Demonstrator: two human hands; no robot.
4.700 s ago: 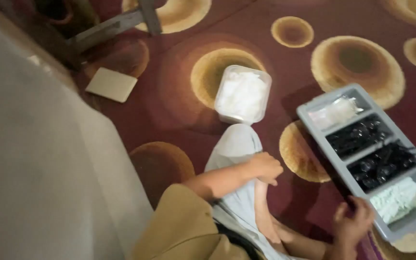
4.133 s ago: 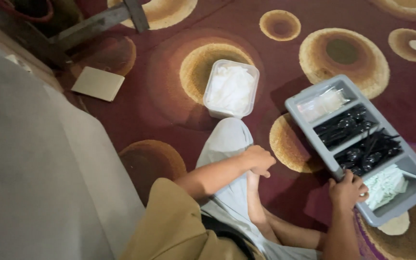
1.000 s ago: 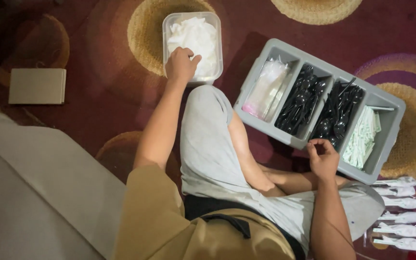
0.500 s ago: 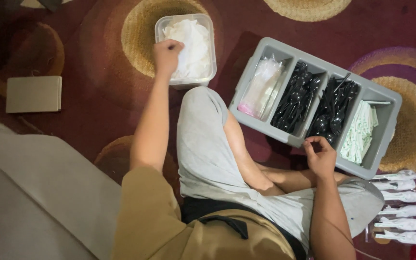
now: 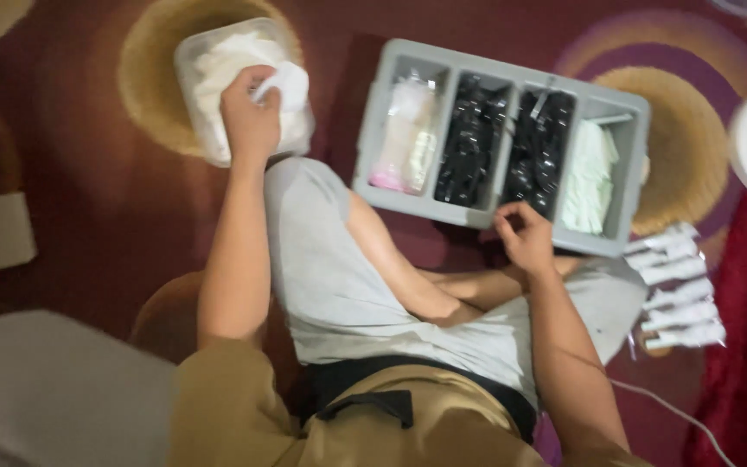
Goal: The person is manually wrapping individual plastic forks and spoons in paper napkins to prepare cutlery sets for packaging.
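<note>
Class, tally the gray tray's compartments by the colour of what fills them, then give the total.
Gray tray compartments:
Black cutlery: 2
Clear and pink packets: 1
Pale green napkins: 1
Total: 4

Clear plastic tub point(image 5: 192, 60) of white napkins, far left on carpet; one crumpled white napkin point(image 5: 285, 85) lifted above it.

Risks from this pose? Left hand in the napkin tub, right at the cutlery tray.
1. The left hand pinches a white napkin over the clear tub; neighbouring sheets may lift out with it.
2. The right hand sits at the near rim of the grey divided tray; pressing there might tip it.
3. Wrapped bundles lie by the knee and may get knocked.
</note>
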